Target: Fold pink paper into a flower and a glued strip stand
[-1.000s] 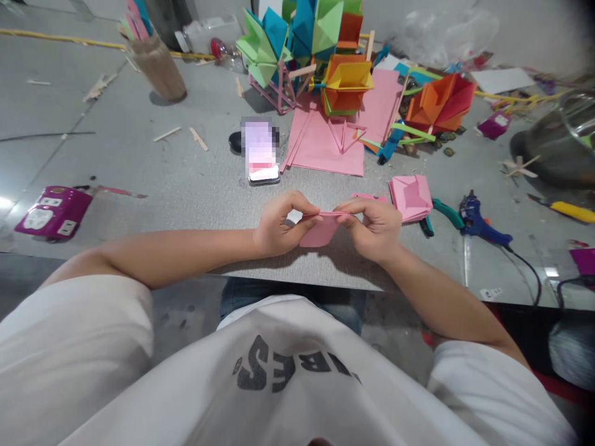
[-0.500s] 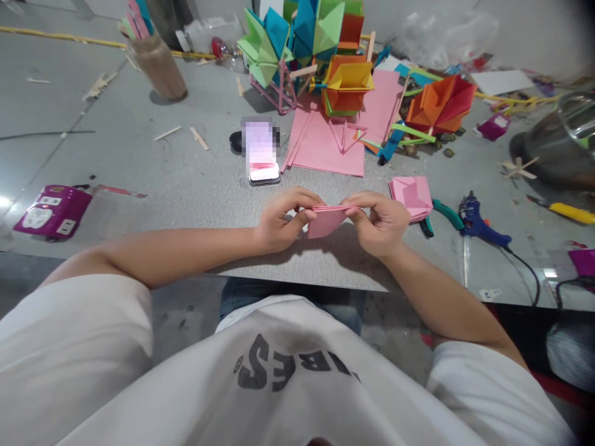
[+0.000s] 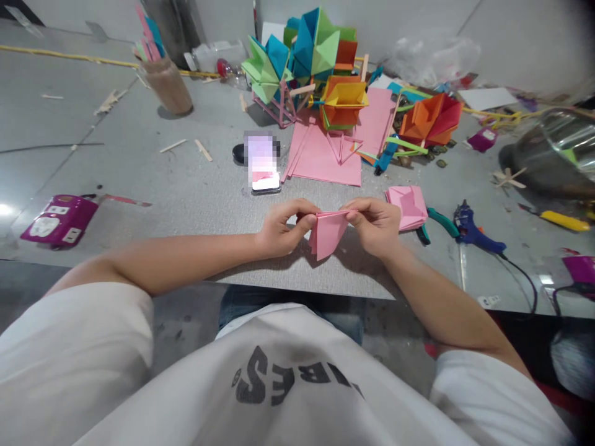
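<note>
A folded piece of pink paper [image 3: 331, 232] hangs between my two hands, just above the table near its front edge. My left hand [image 3: 287, 229] pinches its upper left corner between thumb and fingers. At the upper right corner, my right hand [image 3: 375, 226] pinches it the same way. The layers part slightly along the lower left side. Right beside my right hand lies a stack of folded pink paper pieces [image 3: 408, 207]. Flat pink sheets [image 3: 320, 167] lie beyond my hands, with thin pink strips on them.
A phone [image 3: 266, 183] lies ahead of my left hand. Folded coloured paper shapes [image 3: 316, 56] stand at the back. To the right are green-handled pliers [image 3: 441, 222], a blue glue gun [image 3: 476, 232] with its cord, and a yellow cutter [image 3: 564, 220]. A purple box [image 3: 60, 220] sits left.
The pink paper has turned in my fingers; its lower part now hangs further down and its layers show apart at the left. Both hands keep their pinch. The camera view has shifted slightly.
</note>
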A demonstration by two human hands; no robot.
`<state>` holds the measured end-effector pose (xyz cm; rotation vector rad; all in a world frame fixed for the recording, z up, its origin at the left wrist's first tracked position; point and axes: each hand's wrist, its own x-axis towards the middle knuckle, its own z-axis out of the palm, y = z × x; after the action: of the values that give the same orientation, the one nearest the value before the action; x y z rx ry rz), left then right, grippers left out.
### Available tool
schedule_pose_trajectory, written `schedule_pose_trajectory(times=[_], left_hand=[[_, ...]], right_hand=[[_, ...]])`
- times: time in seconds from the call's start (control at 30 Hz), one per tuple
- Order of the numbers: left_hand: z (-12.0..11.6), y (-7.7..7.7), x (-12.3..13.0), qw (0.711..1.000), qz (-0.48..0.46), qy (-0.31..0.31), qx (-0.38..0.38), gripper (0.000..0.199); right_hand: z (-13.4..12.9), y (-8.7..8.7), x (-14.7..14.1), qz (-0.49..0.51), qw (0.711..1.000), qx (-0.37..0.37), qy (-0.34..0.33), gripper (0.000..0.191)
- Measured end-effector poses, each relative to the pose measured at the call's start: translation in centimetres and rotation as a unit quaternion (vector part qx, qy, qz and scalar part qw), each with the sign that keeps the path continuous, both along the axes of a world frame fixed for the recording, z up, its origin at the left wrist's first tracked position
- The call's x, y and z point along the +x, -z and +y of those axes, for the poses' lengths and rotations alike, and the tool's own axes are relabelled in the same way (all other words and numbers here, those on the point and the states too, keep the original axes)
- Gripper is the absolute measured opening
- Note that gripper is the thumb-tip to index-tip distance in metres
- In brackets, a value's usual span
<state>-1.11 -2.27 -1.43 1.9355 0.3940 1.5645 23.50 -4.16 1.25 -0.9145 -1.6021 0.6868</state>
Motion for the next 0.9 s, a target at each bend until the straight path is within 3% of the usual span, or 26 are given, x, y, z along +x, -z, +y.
schedule_pose_trajectory(times=[0.27, 0.5, 0.6, 0.9], left_hand=[[-0.1, 0.4, 0.0, 0.997, -0.012, 0.070, -0.038, 0.027], [-0.6, -0.5, 0.1, 0.999, 0.011, -0.019, 0.027, 0.012], [-0.9, -0.8, 0.2, 0.998, 0.022, -0.053, 0.017, 0.011], [-1.6, -1.2, -0.4, 0.998, 0.023, -0.043, -0.026, 0.014]], right_hand=[[0.1, -0.3, 0.0, 0.022, 0.996, -0.063, -0.061, 0.044], [-0.4, -0.2, -0.4, 0.023, 0.996, -0.059, -0.067, 0.036], [-1.0, -0.3, -0.8, 0.012, 0.996, -0.049, -0.071, 0.028], [-2.0, -0.6, -1.2, 0.015, 0.995, -0.042, -0.093, 0.015]])
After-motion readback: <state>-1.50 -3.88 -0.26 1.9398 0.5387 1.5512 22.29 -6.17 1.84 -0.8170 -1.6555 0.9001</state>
